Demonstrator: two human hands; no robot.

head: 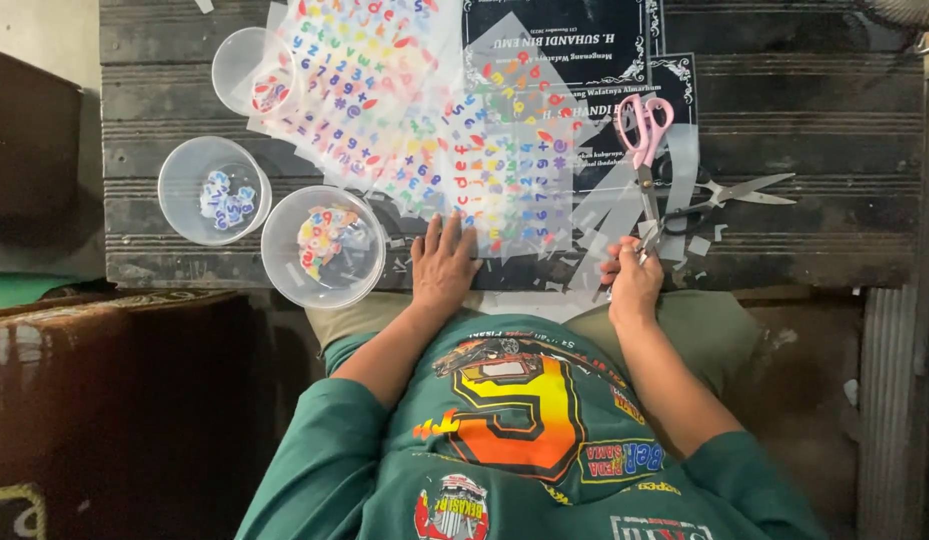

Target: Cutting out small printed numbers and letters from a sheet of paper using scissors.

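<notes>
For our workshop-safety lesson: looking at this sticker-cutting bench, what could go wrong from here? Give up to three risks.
1. The black-handled steel scissors lie open with blades exposed near the right hand, which might get nicked.
2. The clear round plastic tub of cut coloured letters overhangs the dark wooden bench edge and could tip off.
3. Loose clear film offcuts around the pink-handled scissors could slide or hide the blades.

Dark ribbed wooden table [814, 150], worn edge. Dark brown cabinet [124, 400] at left, pale floor [44, 30] beyond.
</notes>
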